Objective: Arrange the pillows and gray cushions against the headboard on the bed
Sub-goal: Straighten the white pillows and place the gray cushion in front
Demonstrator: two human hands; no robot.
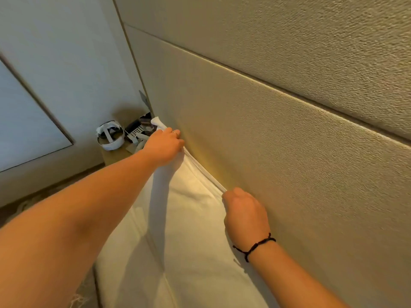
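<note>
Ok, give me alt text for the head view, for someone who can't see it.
Both hands grip the top edge of a white pillow, left hand at its far corner, right hand nearer, holding it against the beige headboard. A cluttered nightstand sits beyond.

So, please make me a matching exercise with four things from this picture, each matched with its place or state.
Things:
1. left hand
2. right hand
3. white pillow
4. headset

Places or states:
A. stands on the bedside table
B. wears a black cord bracelet at the wrist
C. leans against the beige headboard
D. grips the pillow's far top corner

Pairs: 1-D, 2-B, 3-C, 4-A
</note>
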